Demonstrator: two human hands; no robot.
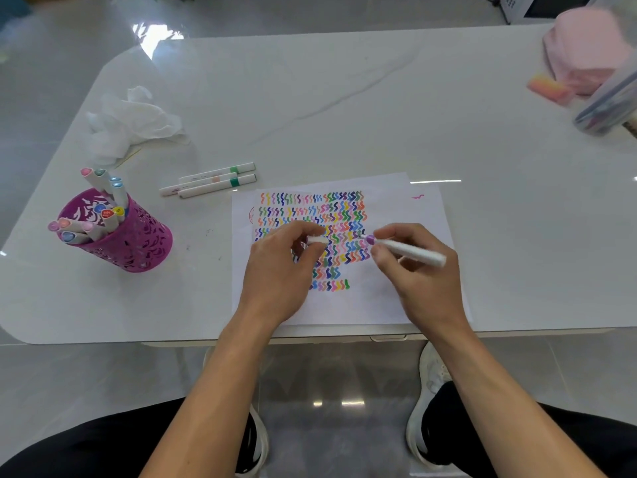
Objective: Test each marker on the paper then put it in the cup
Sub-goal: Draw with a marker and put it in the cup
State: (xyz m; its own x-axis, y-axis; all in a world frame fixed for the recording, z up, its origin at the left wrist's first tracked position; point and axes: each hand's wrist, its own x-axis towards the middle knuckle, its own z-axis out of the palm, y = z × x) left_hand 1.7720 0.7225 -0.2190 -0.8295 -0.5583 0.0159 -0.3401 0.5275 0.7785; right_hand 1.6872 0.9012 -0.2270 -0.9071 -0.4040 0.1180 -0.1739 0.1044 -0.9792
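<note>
While the cap (317,240) is off, head view gives me these risks:

- The marker (413,252) tip points to 9 o'clock over squiggles that fill the middle of the paper (389,305). A stroke there lands on old ink and I'd read nothing from it. Bare paper is at 5 o'clock of the tip.
- I can't tell whether the tip touches the sheet. If it sits there, it bleeds.
- I can't tell whether the left hand (286,267) presses the paper down. If it doesn't, a stroke may drag the sheet and put ink on the table (344,98).
- The cap is small and held at the fingertips only. If it drops, it may roll off the near edge at 6 o'clock.
- The cup (138,243), at 9 o'clock of the paper and well apart from it, is crowded. Markers lean over its rim, so one more could knock some out.

Pose:
- The right hand (417,281) is at 3 o'clock of the squiggles, knuckles up. Its thumb and fingers are clamped on the barrel near the tip, and the tail points to 4 o'clock.
- The left hand hangs over the sheet's left half, its fingers curled and pinching the cap, open end toward the tip. The two are near each other, not joined.

Three spare markers (217,179) lie at 11 o'clock of the paper, untested by my guess.
</note>
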